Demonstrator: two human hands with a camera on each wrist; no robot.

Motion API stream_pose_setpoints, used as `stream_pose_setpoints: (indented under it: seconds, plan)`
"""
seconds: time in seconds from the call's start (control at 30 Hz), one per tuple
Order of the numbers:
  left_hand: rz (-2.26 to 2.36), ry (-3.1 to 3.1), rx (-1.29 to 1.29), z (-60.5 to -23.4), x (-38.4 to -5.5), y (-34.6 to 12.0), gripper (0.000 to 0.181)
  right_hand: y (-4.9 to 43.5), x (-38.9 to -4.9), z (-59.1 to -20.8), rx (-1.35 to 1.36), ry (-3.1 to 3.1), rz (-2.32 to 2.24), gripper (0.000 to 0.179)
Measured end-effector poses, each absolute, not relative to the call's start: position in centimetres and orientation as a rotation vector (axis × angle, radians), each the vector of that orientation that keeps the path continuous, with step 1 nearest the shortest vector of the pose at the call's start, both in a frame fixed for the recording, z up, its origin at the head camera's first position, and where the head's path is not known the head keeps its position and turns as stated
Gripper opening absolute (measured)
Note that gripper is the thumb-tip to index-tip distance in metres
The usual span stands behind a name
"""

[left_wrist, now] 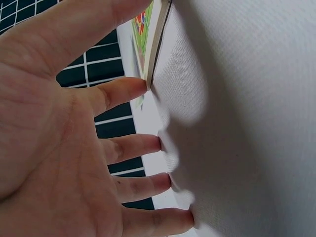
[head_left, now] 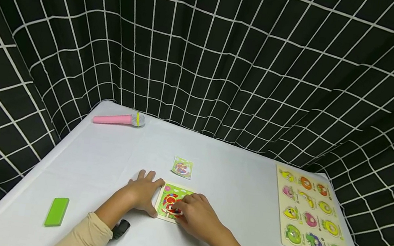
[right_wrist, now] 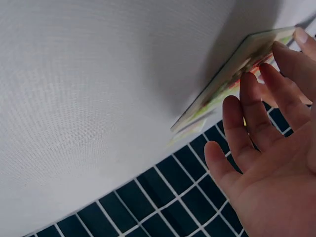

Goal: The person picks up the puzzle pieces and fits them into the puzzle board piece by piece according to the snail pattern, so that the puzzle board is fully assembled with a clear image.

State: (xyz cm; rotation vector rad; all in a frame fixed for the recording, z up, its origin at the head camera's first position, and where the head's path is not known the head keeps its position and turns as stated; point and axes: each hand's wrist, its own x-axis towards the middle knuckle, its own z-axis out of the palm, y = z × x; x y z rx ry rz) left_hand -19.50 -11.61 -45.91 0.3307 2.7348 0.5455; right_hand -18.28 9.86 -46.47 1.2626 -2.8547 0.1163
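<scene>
A small square wooden puzzle board with a green picture and a red, multicoloured G-like shape lies flat on the table. My left hand has its fingers spread, with thumb and index fingertip at the board's left edge. In the left wrist view, the index fingertip meets the board's pale side, while the other fingertips rest on the cloth. Over the board's right part, my right hand touches the red shape with its index finger. Its fingers are loosely bent in the right wrist view, partly hiding the picture.
Behind the board lies a small picture card of similar design. A pink toy microphone is at the back left, a green block at the front left. A wooden fruit puzzle lies right. Black gridded curtain surrounds the table.
</scene>
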Motion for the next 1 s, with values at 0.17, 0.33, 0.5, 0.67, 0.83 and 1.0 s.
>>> stream_pose_setpoints:
  seconds: [0.17, 0.33, 0.5, 0.67, 0.83, 1.0]
  plan:
    - [0.529, 2.732, 0.334, -45.94, -19.51, -11.48, 0.088, 9.74, -18.09, -46.70, 1.256, -2.863, 0.080, 0.027]
    - [0.534, 2.728, 0.339, -45.86, -19.55, -11.48, 0.088, 9.69, -18.11, -46.77, 1.255, -2.844, 0.054, 0.028]
    - [0.540, 2.729, 0.338, -45.94, -19.61, -11.45, 0.089, 9.72, -18.15, -46.77, 1.278, -2.810, 0.046, 0.029]
    - [0.525, 2.739, 0.347, -46.20, -19.70, -11.47, 0.089, 9.77, -18.18, -46.79, 1.304, -2.781, 0.075, 0.031]
    - [0.514, 2.746, 0.350, -46.34, -19.72, -11.44, 0.089, 9.81, -18.21, -46.86, 1.309, -2.785, 0.066, 0.031]
    - [0.519, 2.743, 0.348, -46.26, -19.71, -11.40, 0.088, 9.76, -18.30, -46.89, 1.306, -2.801, 0.048, 0.030]
